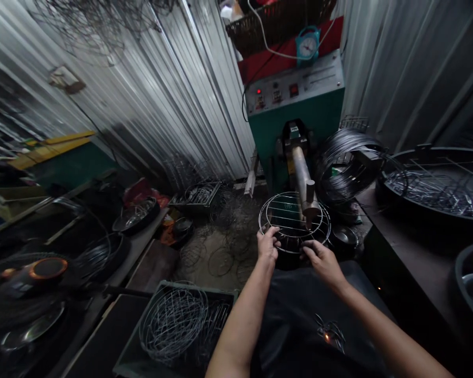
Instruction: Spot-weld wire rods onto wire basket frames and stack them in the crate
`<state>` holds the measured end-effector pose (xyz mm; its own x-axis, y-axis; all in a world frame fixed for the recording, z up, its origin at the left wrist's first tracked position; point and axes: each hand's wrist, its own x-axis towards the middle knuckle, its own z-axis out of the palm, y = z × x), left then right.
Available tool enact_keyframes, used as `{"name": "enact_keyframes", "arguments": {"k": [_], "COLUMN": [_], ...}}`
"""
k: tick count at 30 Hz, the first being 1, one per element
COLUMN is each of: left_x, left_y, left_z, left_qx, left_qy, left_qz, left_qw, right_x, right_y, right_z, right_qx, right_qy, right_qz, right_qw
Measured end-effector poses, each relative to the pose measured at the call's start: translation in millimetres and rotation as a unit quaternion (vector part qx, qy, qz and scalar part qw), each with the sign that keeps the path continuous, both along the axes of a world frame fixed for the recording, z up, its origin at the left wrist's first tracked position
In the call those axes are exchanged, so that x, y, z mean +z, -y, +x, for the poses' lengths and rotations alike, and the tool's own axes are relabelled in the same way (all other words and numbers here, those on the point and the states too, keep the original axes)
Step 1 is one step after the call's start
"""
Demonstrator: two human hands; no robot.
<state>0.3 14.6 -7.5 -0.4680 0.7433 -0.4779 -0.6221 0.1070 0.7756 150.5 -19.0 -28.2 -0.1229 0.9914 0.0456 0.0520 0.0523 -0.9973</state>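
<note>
Left hand (pixel 267 243), right hand (pixel 319 257), forearms (pixel 242 310) bare; dark, creased, apron-like covering (pixel 289 315).

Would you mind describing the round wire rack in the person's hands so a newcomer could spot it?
Find the green machine, whose metal arm juts toward the person. Beneath that arm, the left hand and right hand meet the near edge of a round wire rack. Unlike wire pieces heaped in the green bin, it is held singly, with parallel bars across concentric rings.

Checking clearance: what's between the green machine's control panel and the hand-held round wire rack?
In the head view: a black bracket, then a metal arm, in front of the machine's green front. The arm's end overlaps the round wire rack.
</note>
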Motion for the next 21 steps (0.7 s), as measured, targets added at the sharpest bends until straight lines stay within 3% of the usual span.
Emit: {"name": "enact_keyframes", "arguments": {"k": [5, 10, 12, 17, 21], "left_x": [-5.0, -9.4, -10.6, -11.6, -9.2], "left_y": [1.5, 3.8, 6.7, 14.9, 15.3], "left_z": [6.5, 8.3, 9.2, 13.5, 20.0], "left_qx": [0.001, -0.001, -0.011, 0.013, 0.030], "left_qy": [0.004, 0.027, 0.041, 0.046, 0.021], "left_qz": [0.052, 0.041, 0.039, 0.044, 0.069], "left_qw": [0.999, 0.999, 0.998, 0.998, 0.997], "right_x": [0.7, 11.2, 8.7, -3.6, -4.0], "right_y": [-3.1, 3.7, 5.4, 5.4, 2.4], "right_z": [13.3, 11.2, 11.5, 20.2, 21.6], "right_qx": [-0.017, 0.013, 0.016, -0.009, -0.027], "right_qy": [0.031, 0.070, 0.095, 0.117, 0.063], "right_qz": [0.000, 0.115, 0.127, 0.083, 0.028], "right_qw": [0.999, 0.991, 0.987, 0.990, 0.997]}}
